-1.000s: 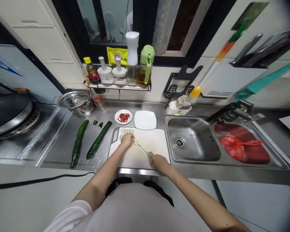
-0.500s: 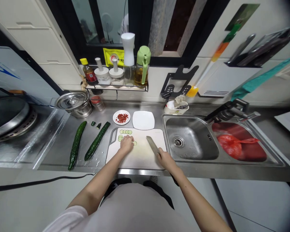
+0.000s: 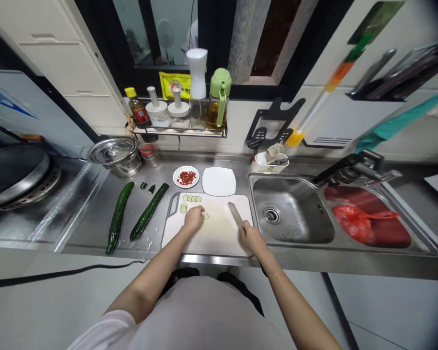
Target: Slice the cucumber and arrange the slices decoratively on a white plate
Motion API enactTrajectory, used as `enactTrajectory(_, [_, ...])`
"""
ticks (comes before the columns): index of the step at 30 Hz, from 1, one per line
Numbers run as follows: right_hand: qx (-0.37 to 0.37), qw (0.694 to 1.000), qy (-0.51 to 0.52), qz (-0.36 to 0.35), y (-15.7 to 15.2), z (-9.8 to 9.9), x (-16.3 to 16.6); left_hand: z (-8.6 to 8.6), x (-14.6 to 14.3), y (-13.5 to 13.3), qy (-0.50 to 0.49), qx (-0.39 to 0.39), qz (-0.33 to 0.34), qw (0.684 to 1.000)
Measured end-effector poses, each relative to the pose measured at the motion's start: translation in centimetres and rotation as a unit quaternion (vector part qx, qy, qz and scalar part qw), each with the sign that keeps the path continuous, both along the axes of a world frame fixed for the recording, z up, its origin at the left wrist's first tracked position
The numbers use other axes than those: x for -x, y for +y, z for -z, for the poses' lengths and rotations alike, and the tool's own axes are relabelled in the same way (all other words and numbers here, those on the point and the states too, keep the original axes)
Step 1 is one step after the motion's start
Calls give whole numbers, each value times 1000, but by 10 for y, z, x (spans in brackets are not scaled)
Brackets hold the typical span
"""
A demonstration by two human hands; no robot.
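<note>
My right hand [image 3: 253,239] is wrapped round the handle of a kitchen knife [image 3: 235,215], whose blade angles up and left over the right part of the white cutting board [image 3: 211,243]. On the board's left half, my left hand [image 3: 194,218] has its fingers curled at a pale green cucumber slice [image 3: 206,217]; the hand partly hides what its fingertips touch. More cucumber slices [image 3: 191,199] lie in a row near the board's top edge, with a small overlapping group [image 3: 183,208] below them. Left of the board rest two dark green cucumbers [image 3: 149,214] and two cut end pieces [image 3: 151,189].
Behind the board stand a plate of chopped red pieces [image 3: 175,180] and a white square plate [image 3: 219,181]. The sink [image 3: 292,214] borders the board's right side; a red bag [image 3: 354,222] sits in the second basin. A lidded steel pot [image 3: 126,163] stands back left.
The view has shifted slightly, moving the counter a little to the right in the picture. My left fingers have curled more beside the slice. The knife stays in my right hand, off to the right.
</note>
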State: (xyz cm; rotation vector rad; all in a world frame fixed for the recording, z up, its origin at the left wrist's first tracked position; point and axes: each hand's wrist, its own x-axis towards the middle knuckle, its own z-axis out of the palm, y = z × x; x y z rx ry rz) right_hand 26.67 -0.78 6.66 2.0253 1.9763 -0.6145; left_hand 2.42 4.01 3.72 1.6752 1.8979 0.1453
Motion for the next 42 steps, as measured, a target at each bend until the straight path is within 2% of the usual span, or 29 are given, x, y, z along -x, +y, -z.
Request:
enactTrajectory(8, [4,1000,-8,3,0,1,4,-2,-2,-2,2,-17,12,1000])
enactTrajectory(12, [17,1000,-14,5,2,0,5,-3,2,-8,-41,-8,-19,999])
enactTrajectory(17, [16,1000,-14,-2,3,1,5,2,23,-16,-69,-10,-87,994])
enactTrajectory(25, [7,1000,0,3,3,2,4,10,66,-20,-42,-24,-159,986])
enactTrajectory(35, [5,1000,-5,-9,5,1,6,10,80,-16,-47,-35,-181,982])
enactTrajectory(42, [2,1000,-6,-8,4,4,4,13,82,-16,-15,-33,-180,983])
